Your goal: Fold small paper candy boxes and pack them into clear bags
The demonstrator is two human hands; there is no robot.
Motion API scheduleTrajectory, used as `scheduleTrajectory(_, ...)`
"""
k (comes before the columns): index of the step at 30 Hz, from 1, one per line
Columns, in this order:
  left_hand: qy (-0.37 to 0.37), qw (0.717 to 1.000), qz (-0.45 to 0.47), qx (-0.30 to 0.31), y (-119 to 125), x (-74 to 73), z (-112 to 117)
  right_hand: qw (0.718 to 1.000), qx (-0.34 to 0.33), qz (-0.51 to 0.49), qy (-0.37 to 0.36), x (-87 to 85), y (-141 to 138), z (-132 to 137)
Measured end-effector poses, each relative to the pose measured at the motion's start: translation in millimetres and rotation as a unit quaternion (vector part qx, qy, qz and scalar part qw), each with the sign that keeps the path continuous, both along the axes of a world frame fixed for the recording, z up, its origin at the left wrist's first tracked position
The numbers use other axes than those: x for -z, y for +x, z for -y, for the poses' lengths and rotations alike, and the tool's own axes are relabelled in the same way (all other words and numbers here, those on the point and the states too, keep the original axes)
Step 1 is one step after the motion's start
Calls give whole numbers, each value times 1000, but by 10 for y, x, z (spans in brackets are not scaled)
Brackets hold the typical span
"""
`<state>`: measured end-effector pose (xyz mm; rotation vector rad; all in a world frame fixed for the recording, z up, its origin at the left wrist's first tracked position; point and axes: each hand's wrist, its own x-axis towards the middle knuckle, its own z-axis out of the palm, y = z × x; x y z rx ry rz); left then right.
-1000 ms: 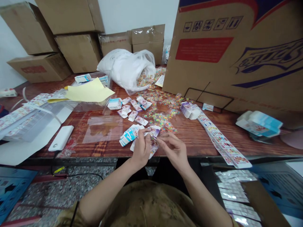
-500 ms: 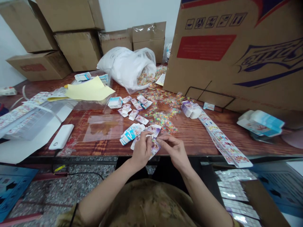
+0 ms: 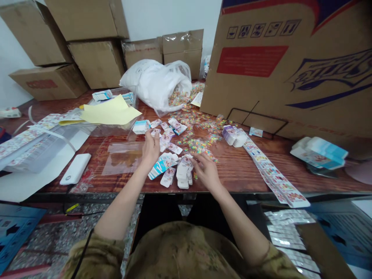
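Observation:
My left hand (image 3: 150, 147) is over the left side of a loose group of small printed cartons (image 3: 165, 140), fingers apart and nothing seen in its grasp. My right hand (image 3: 207, 170) sits beside a stack of flat white-and-purple cartons (image 3: 184, 170), its fingers parted and curved near the stack's right edge. Small clear packets of coloured beads or candies (image 3: 200, 144) are spread just beyond the right fingertips. Blue-and-white flat cartons (image 3: 163, 164) lie fanned out between my hands, with a single printed carton (image 3: 167, 177) below them.
A white plastic bag (image 3: 157, 83) spills more packets at the back. A large cardboard box (image 3: 250, 89) stands at right, near a strip of printed cards (image 3: 270, 170). At left are yellow paper (image 3: 112, 110), a clear sheet (image 3: 122, 157) and a white power bank (image 3: 75, 168).
My hands have parted: the left moved up and left to the small cartons, the right slightly back. The carton they both held has left them, and the white-and-purple stack is now uncovered.

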<state>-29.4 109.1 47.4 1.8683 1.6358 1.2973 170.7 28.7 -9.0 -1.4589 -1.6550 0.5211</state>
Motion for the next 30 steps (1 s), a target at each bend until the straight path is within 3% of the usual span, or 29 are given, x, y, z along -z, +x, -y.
scheduleTrajectory(3,27,983,-181,15,-8,6,94,987,-22,156,-42,77,-15,-143)
scheduleTrajectory(8,-1,925,-359,127,259,436,677,951,-9,296,-85,119,-80,-150)
scheduleTrajectory(11,-22,919,-371,134,360,650,805,945,10,314,-96,105,-39,-200)
scheduleTrajectory(14,-18,923,-364,126,378,733,773,939,-7,324,-114,102,22,-290)
scheduleTrajectory(20,-26,921,-371,113,393,751,734,945,31,292,-143,121,42,-399)
scheduleTrajectory(30,-25,910,-403,91,439,749,767,955,42,253,-148,140,20,-466)
